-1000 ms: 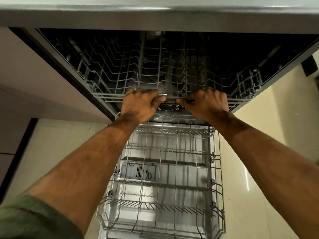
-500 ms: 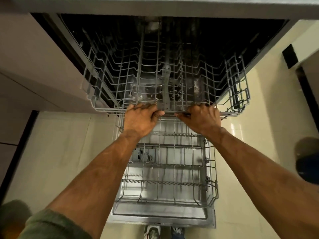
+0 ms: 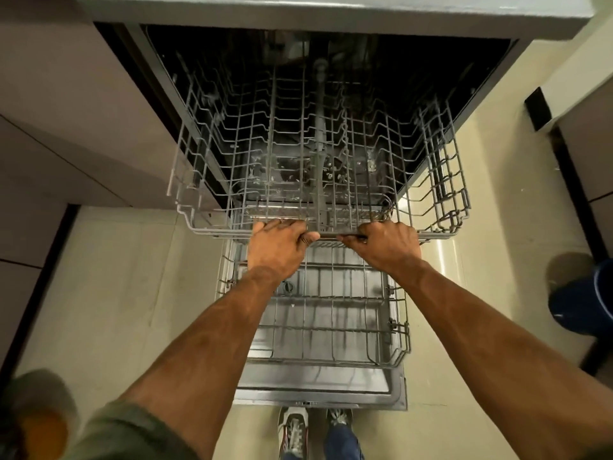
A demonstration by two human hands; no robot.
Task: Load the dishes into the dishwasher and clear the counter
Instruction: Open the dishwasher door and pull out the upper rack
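The upper rack (image 3: 318, 154) is a grey wire basket with rows of upright tines, holding no dishes; it projects partway out of the dishwasher (image 3: 331, 48) cavity, directly above the lower rack (image 3: 331, 313), which rests on the lowered door (image 3: 318, 390). The left hand (image 3: 277, 247) and right hand (image 3: 388, 245) each have their grip clamped on the upper rack's front rail. No legible brand or label is visible.
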